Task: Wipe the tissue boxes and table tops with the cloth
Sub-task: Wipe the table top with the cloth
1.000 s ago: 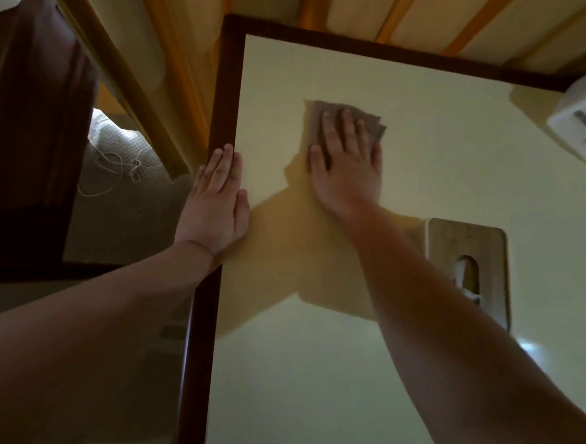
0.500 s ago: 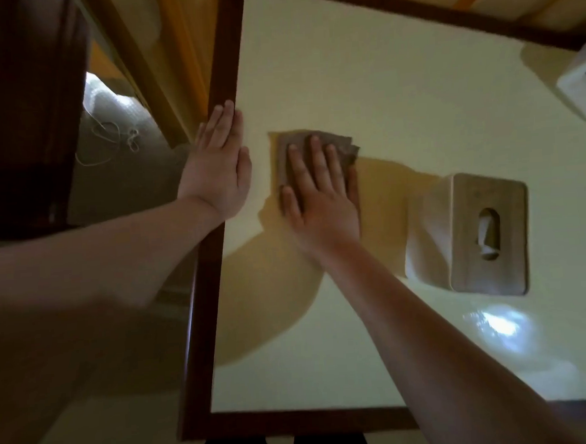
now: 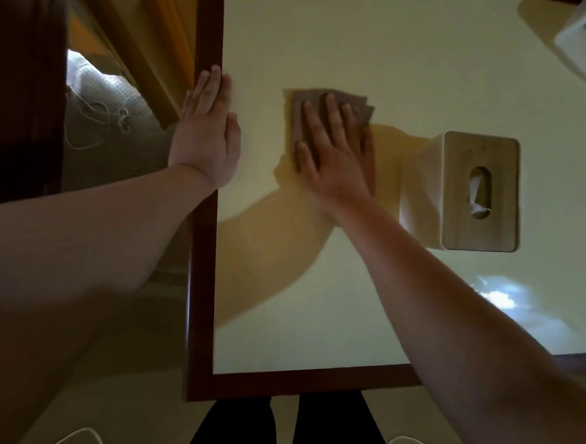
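- The fingers (image 3: 329,116) of the right hand (image 3: 335,157) are lying straight and slightly spread, pressing flat on the folded brown cloth (image 3: 360,106); nothing is being pinched or curled round.
- The cloth is sitting on the pale table top (image 3: 359,39), left of centre, with its far edge and right corner showing past the fingertips.
- It is looking soft, thin and light, so it is likely to bunch or slide out unless the palm is bearing down evenly; flat pressure over its middle seems the sound hold.
- The left hand (image 3: 207,137) is resting open on the table's dark wooden edge (image 3: 200,296), fingers together and straight, apparently bracing the body.
- The tissue box (image 3: 461,194) is standing just right of the wiping hand, apart from it, a tissue showing in its slot.
- The box is probably light and prone to skating on the glossy surface, so steadying its sides while wiping looks wise.
- A white object (image 3: 579,46) is sitting at the far right corner.
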`<state>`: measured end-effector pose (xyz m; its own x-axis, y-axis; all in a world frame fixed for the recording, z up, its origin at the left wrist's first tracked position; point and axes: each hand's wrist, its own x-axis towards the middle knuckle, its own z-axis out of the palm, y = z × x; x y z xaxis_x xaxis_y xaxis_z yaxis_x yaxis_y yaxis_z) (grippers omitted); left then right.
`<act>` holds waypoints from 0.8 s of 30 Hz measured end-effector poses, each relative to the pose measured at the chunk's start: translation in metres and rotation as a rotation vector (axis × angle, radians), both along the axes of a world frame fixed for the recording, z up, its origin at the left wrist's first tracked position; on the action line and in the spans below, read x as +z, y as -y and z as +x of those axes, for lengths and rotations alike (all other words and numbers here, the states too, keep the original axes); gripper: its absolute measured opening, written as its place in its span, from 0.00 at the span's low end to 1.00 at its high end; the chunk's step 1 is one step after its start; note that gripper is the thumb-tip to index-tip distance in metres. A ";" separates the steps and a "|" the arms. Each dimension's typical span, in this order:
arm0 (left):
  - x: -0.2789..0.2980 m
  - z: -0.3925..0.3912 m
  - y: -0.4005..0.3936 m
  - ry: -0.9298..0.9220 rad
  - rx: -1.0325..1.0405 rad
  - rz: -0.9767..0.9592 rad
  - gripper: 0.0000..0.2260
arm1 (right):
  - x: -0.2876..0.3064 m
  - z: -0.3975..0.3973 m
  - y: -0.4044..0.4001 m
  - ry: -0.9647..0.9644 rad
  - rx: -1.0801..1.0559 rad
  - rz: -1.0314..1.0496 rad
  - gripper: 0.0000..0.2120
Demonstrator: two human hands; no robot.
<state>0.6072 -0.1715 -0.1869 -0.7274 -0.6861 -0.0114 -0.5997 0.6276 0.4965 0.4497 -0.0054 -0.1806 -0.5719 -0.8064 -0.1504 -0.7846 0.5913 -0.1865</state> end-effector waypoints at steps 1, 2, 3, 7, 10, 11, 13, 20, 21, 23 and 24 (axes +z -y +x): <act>0.001 0.000 0.000 -0.001 0.007 0.010 0.27 | 0.000 -0.008 0.000 -0.016 -0.038 -0.010 0.31; 0.002 0.000 -0.001 0.007 0.010 0.017 0.27 | -0.001 -0.011 -0.003 -0.029 -0.070 -0.014 0.31; 0.003 0.000 -0.001 0.021 0.010 0.020 0.27 | -0.001 -0.011 -0.007 -0.042 -0.098 -0.011 0.31; 0.005 0.000 -0.002 0.030 0.005 0.019 0.27 | 0.001 -0.001 -0.033 -0.028 -0.211 0.053 0.31; 0.005 0.000 -0.003 0.037 0.015 0.011 0.27 | -0.001 0.011 -0.060 -0.036 -0.237 0.080 0.31; 0.005 0.000 -0.003 0.039 0.017 0.008 0.27 | -0.002 0.019 -0.069 -0.041 -0.245 0.074 0.32; 0.005 0.001 -0.003 0.046 0.017 0.004 0.28 | -0.003 0.040 -0.086 -0.037 -0.251 0.054 0.32; 0.002 0.003 -0.003 0.059 0.003 0.023 0.27 | 0.004 0.134 -0.130 0.071 -0.011 0.118 0.32; 0.003 0.004 -0.004 0.063 -0.002 0.020 0.27 | 0.005 0.146 -0.138 0.092 0.043 0.122 0.32; 0.006 0.003 -0.004 0.090 -0.013 0.015 0.28 | 0.008 0.164 -0.156 0.121 0.123 0.132 0.32; 0.009 0.002 -0.003 0.128 -0.016 0.011 0.28 | 0.010 0.169 -0.164 0.125 0.151 0.135 0.32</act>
